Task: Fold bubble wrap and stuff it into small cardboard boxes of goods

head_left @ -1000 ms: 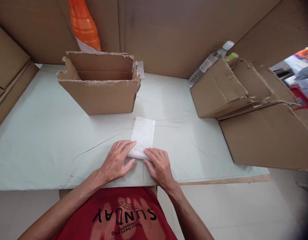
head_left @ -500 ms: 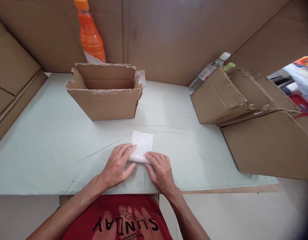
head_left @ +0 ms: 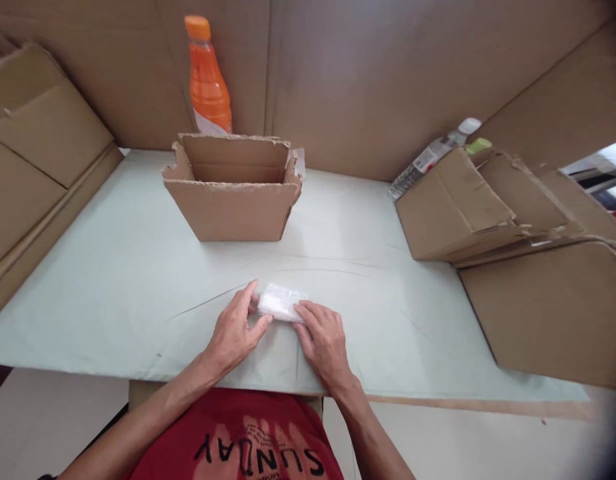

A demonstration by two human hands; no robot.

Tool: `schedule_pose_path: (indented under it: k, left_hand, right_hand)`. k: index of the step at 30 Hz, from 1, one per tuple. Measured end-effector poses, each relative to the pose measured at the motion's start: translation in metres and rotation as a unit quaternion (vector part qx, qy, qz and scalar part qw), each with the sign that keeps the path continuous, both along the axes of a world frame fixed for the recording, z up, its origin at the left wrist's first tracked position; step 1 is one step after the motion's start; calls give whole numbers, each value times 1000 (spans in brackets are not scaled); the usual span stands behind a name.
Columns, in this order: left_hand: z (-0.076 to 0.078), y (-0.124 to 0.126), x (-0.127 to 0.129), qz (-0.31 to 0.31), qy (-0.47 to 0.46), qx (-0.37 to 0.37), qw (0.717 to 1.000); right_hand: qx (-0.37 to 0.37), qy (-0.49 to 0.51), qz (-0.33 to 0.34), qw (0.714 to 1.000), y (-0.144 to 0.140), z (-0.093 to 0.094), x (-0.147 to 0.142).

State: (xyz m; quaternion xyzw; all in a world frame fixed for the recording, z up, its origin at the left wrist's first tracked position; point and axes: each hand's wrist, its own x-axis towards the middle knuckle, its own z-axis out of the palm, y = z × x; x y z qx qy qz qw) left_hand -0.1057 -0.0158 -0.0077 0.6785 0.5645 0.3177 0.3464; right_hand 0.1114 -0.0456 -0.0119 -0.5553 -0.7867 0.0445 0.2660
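A small white bubble-wrap bundle [head_left: 281, 301] lies rolled up on the pale green table cover [head_left: 113, 280], near the front edge. My left hand [head_left: 237, 329] grips its left end with thumb and fingers. On the bundle's right end my right hand [head_left: 322, 337] presses down with its fingertips. An open brown cardboard box [head_left: 233, 190] stands upright behind the bundle, its inside hidden from here.
An orange bottle [head_left: 207, 80] stands behind the box against the cardboard wall. Flattened cardboard boxes [head_left: 493, 207] are stacked at the right, with a clear bottle [head_left: 428, 157] behind them. More cardboard [head_left: 33, 160] leans at the left.
The bubble wrap has been rolled up from a long strip into a short bundle, away from me. Both hands stayed on it. The camera tilted up.
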Motion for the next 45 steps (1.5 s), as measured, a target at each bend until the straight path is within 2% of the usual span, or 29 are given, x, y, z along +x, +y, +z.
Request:
schedule_pose_path:
  k: [3, 6, 8, 10, 12, 14, 16, 17, 19, 21, 23, 24, 26, 29, 32, 35, 38, 41, 43, 45]
  left_hand:
    - [-3, -11, -3, 25, -148, -107, 983]
    - [-4, -16, -3, 6, -256, -162, 953]
    - [-2, -18, -2, -10, -260, -176, 949]
    - [2, -21, 1, -9, -229, -163, 960]
    - [6, -23, 3, -11, -206, -129, 970]
    - [11, -21, 3, -40, -186, -89, 978]
    - [22, -11, -2, -75, -134, -9, 988]
    - [30, -1, -8, -81, -94, 56, 991]
    - [53, 27, -24, -56, -5, 215, 975]
    - [79, 63, -42, -2, 74, 349, 934]
    - [101, 102, -58, 33, 143, 433, 889]
    - [109, 121, -64, 43, 175, 448, 876]
    - [115, 151, -71, 45, 216, 449, 866]
    - [113, 167, -74, 15, 206, 445, 871]
    - [112, 145, -79, -25, 159, 457, 875]
    - [116, 101, -93, -42, 146, 442, 884]
    - [117, 57, -110, -54, 160, 421, 891]
    - [113, 29, -121, -62, 162, 402, 899]
    - [109, 20, -124, -67, 151, 392, 905]
    - [107, 18, -124, -74, 136, 391, 907]
  right_hand:
    - [13, 82, -14, 996, 4, -1, -3]
    - [-20, 122, 39, 992, -4, 4, -3]
    - [-42, 132, 71, 988, -10, 8, -1]
    - [-70, 150, 69, 984, -12, 13, 2]
    - [-123, 177, 69, 974, -9, 18, 4]
    - [-180, 189, 90, 961, -1, 22, 4]
    - [-209, 184, 101, 955, 9, 28, 3]
    - [-206, 182, 95, 957, 14, 32, 4]
    - [-183, 187, 73, 962, 24, 41, 8]
    - [-153, 192, 53, 968, 32, 50, 15]
    - [-120, 181, 44, 975, 38, 58, 24]
    - [-95, 172, 42, 980, 41, 61, 28]
    - [-32, 154, 32, 987, 48, 67, 35]
    - [55, 124, 9, 991, 59, 86, 44]
    - [110, 91, -10, 990, 75, 127, 47]
    - [148, 57, -6, 987, 97, 178, 33]
    - [153, -2, 88, 984, 121, 213, -4]
    - [134, -122, 208, 961, 139, 220, -52]
    - [120, -234, 239, 934, 145, 215, -82]
    - [89, -342, 241, 904, 148, 209, -108]
